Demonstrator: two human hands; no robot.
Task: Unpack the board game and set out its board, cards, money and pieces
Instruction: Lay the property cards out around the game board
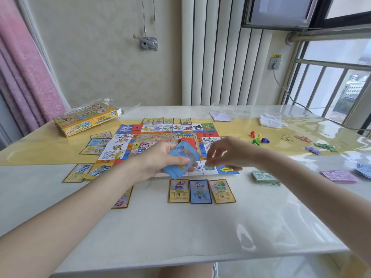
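At frame centre, your left hand (160, 160) gripped the blue card stack (181, 159) above the board (160, 141); your right hand (224, 152) hovered beside it, fingers loosely curled, apparently holding nothing. Such cards were probably light, slick and prone to fanning, so pinching them by the long edges would suit. Three dealt cards (201, 191) lay below the board, with bare table (180, 227) nearer the lower edge.

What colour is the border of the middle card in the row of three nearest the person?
Blue; the middle card shows best in the head view, flanked by two yellow-bordered cards.
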